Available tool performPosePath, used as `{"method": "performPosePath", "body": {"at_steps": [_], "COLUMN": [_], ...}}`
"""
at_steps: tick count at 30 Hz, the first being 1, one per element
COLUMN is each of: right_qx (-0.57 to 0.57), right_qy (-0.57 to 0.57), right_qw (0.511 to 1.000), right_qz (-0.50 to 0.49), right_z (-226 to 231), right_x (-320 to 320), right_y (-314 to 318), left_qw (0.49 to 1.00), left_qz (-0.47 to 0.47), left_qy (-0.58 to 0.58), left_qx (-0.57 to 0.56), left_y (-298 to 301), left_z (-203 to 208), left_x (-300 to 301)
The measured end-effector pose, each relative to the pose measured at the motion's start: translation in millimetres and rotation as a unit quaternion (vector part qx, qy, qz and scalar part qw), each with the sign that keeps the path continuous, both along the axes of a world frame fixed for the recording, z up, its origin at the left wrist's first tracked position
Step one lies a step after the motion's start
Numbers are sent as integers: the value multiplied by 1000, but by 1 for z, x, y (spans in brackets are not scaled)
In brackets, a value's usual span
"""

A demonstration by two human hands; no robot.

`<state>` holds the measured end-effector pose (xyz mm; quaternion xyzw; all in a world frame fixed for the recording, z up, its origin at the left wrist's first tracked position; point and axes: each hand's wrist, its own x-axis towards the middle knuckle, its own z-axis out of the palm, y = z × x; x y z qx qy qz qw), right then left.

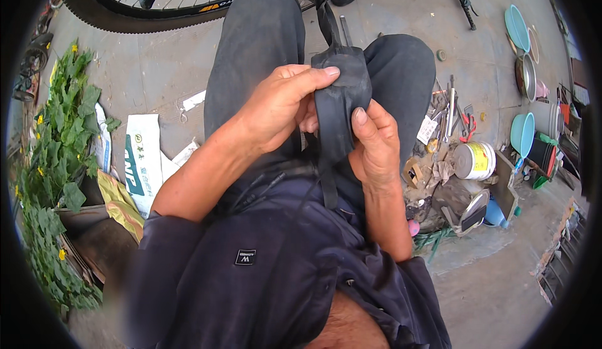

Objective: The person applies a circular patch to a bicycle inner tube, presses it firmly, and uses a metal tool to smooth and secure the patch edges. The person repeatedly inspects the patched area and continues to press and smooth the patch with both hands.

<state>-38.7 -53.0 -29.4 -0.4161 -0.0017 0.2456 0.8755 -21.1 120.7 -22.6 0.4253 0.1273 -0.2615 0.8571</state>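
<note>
Between my knees, a flat black rubber inner tube (335, 120) hangs over a dark block-like support, most of which it hides. A duller grey area (351, 73) shows on its upper surface. My left hand (282, 101) is closed on the tube from the left, its thumb pressed down on that upper part. On the other side my right hand (378, 137) grips the tube's right edge lower down, thumb on the front and fingers mostly behind. The tube runs on upward as a narrow strip, beside a thin metal rod (345, 31).
A bicycle wheel (144, 26) lies beyond my knees. To the right are hand tools (450, 108), red-handled pliers (468, 125), a white tub (474, 160) and blue basins (522, 135). Leafy plants (72, 117) and a white sack (143, 158) are at left.
</note>
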Motion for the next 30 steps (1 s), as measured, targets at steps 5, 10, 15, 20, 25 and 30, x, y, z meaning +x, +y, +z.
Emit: {"method": "performPosePath", "body": {"at_steps": [5, 10, 15, 20, 25, 30], "right_qx": [28, -7, -9, 14, 10, -27], "right_qy": [-4, 16, 38, 61, 72, 68], "right_qw": [1000, 1000, 999, 997, 996, 995], "right_qz": [-13, -16, -15, -48, -46, -62], "right_z": [-1, 1, 5, 6, 5, 5], "right_x": [1, 3, 6, 6, 6, 3], "right_y": [0, -1, -1, -3, -3, -2], "left_qw": [999, 996, 993, 993, 992, 993], "left_qz": [1, 11, 6, -39, -41, -37], "left_qy": [-18, -39, -44, -31, -8, -23], "left_qx": [36, 79, 110, 110, 121, 113], "left_y": [0, -2, -4, 0, -5, -7], "left_z": [6, 6, 11, 5, 7, 5], "left_x": [0, -1, -3, -15, -17, -20]}}
